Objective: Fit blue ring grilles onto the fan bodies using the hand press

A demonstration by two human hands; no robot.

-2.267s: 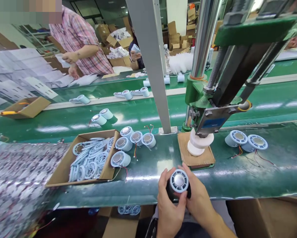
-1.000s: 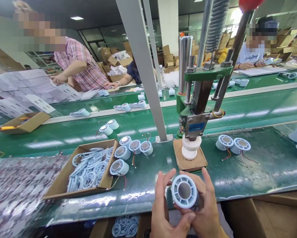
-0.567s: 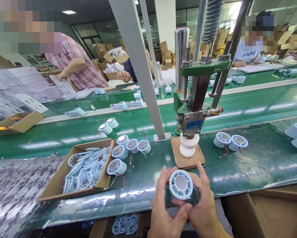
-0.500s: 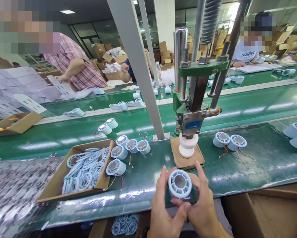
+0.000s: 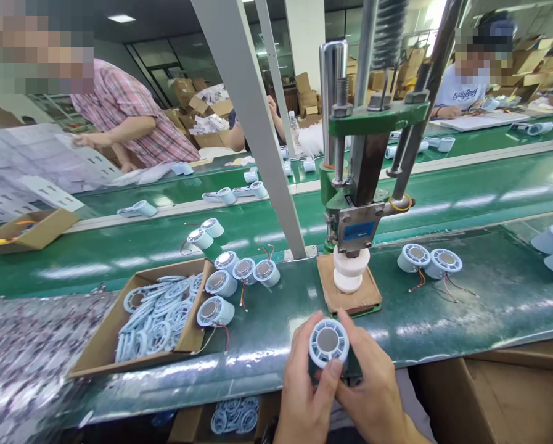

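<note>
Holding a pale-blue round housing (image 5: 328, 343) in both hands, just off the near edge of the green surface (image 5: 465, 308). Left hand (image 5: 306, 394) fingers (image 5: 330, 377) are closing on its left side and lower rim, thumb lying on the grille face. Right hand (image 5: 373, 388) is wrapping the right side and back. Grille ring is facing up at the camera, metal disc in the middle; whether the ring is fully seated, can't tell.

Judging the step: seating or checking the ring on the housing by hand, before pressing.

Just beyond the fingers: white fixture (image 5: 349, 271) sitting on a brown pad (image 5: 366, 297) under the hand press (image 5: 357, 209), nothing loaded in it. Next move likely needs the housing set square on that fixture, wires kept out from under.

Left of the fingers: cardboard box (image 5: 123, 345) of loose rings, four housings (image 5: 245, 270) beside it. Right of the press: two more housings with wires (image 5: 430, 259).

Other people are working across the far belt.
</note>
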